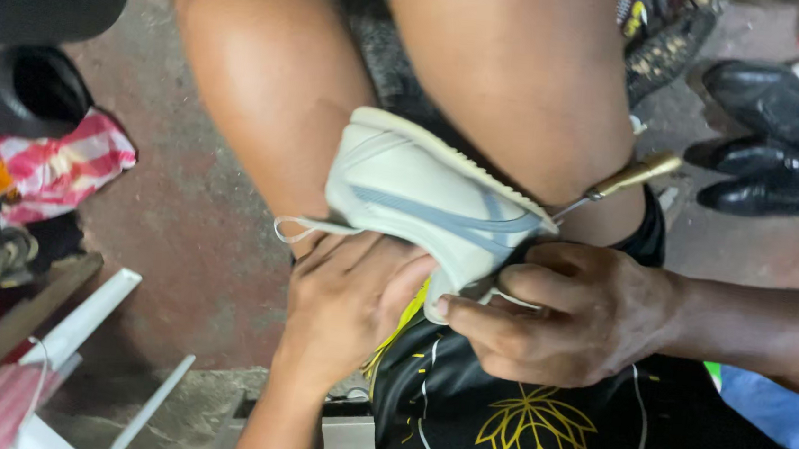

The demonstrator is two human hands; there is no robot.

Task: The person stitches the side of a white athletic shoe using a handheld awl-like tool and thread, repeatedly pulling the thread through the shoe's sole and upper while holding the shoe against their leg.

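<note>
A white sneaker with grey-blue stripes lies on its side between my bare knees, sole edge up. My left hand grips it from below at the heel end. My right hand pinches a white thread at the shoe's near edge. A thin white thread loop trails off to the left. An awl with a brass-coloured handle sticks out of the shoe's right end, against my thigh.
Black leather shoes stand at the right on the reddish concrete floor. A red-and-white checked cloth and clutter lie at the left. White plastic strips lean at lower left.
</note>
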